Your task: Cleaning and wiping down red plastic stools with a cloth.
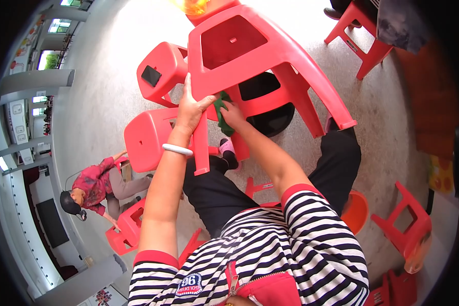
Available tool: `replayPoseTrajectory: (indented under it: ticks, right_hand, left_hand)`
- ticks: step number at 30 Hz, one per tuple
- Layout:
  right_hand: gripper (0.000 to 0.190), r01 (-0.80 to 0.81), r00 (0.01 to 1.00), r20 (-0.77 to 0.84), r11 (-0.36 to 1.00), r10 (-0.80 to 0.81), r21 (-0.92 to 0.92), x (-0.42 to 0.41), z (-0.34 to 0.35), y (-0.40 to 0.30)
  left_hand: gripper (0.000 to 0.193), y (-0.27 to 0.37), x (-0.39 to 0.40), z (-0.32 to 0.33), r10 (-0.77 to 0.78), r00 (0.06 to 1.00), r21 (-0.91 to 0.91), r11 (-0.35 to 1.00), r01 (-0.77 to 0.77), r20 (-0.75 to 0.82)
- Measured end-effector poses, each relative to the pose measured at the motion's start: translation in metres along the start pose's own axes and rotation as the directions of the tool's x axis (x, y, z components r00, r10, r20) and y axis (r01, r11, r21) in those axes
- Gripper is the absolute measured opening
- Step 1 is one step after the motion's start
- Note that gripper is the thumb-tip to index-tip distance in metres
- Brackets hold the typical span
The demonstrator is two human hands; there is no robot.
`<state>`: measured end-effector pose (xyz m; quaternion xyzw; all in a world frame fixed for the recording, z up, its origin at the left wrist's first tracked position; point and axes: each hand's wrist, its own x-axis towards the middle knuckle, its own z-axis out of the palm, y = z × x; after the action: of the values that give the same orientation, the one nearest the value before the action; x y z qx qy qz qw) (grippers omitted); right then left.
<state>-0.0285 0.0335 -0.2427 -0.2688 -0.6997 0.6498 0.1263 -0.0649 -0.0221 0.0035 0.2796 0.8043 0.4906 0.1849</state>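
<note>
A red plastic stool (229, 82) is tipped on its side before me, its legs pointing towards me. My left hand (190, 109) grips the edge of one of its legs, thumb across the edge; a pale bangle circles that wrist. My right hand (232, 114) holds a green cloth (223, 114) in by the underside of the stool, beside the left thumb. Part of the right fingers is hidden by the cloth. Beneath the raised stool, another red stool part and a black round basin (273, 120) show.
Red stools (149, 139) stand close on the left, one bearing a black phone (151, 75). An orange bucket (355, 212) and an overturned red stool (409, 225) are at the right. A person in a red patterned top (93, 183) handles a stool at the far left. Another person sits at the upper right.
</note>
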Motion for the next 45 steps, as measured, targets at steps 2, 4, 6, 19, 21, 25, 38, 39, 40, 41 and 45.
replayPoseTrajectory:
  ticks: [2,4,6,19,21,25,38,39,40,41,45]
  right_hand:
    - [0.049,-0.190,0.980,0.062,0.982,0.189,0.008,0.018,-0.014,0.013]
    - [0.047,-0.145,0.987,0.079,0.989,0.142,0.033,0.009,-0.006,-0.007]
    - [0.042,0.032,0.997,0.065,0.992,-0.040,0.120,-0.011,0.005,-0.053]
    - [0.040,0.034,0.984,-0.167,0.990,-0.057,-0.138,-0.039,0.001,0.000]
    - [0.038,0.100,0.992,-0.042,0.945,-0.119,-0.311,-0.032,-0.019,0.020]
    - [0.028,0.346,0.938,0.284,0.566,-0.198,-0.748,-0.018,-0.079,0.022]
    - [0.028,0.066,0.981,-0.058,0.598,-0.185,-0.798,-0.008,-0.105,0.034]
    - [0.030,0.169,0.973,0.026,0.630,-0.230,-0.758,-0.011,-0.085,0.035]
    - [0.035,0.281,0.947,0.108,0.624,-0.301,-0.729,-0.010,-0.079,0.047]
    - [0.037,0.212,0.973,0.085,0.684,-0.215,-0.698,-0.027,-0.040,0.033]
    - [0.043,0.197,0.979,0.100,0.704,-0.178,-0.683,-0.081,-0.021,0.027]
  left_hand:
    - [0.104,0.014,0.007,0.014,0.019,0.999,0.020,1.000,-0.020,0.025]
    - [0.104,0.007,0.003,0.013,0.002,1.000,0.062,0.998,-0.004,0.026]
    - [0.103,-0.008,-0.003,-0.002,-0.024,1.000,-0.074,0.997,0.023,0.000]
    - [0.102,-0.001,0.005,0.015,0.033,0.999,-0.004,0.999,-0.034,-0.023]
    - [0.106,-0.003,0.004,0.016,0.010,0.998,0.022,1.000,-0.008,-0.065]
    - [0.108,-0.018,0.005,-0.001,-0.001,1.000,-0.040,0.999,0.000,-0.029]
    - [0.104,-0.009,0.005,-0.011,-0.052,0.998,0.052,0.997,0.054,-0.027]
    - [0.104,-0.006,0.009,-0.005,-0.046,0.999,0.050,0.998,0.047,-0.021]
    - [0.105,0.000,0.018,0.012,0.022,0.999,0.040,0.999,-0.021,-0.028]
    - [0.107,-0.009,0.015,0.007,0.045,0.996,0.072,0.997,-0.040,-0.079]
    - [0.106,-0.008,0.012,0.002,0.002,0.996,0.077,0.997,0.005,-0.089]
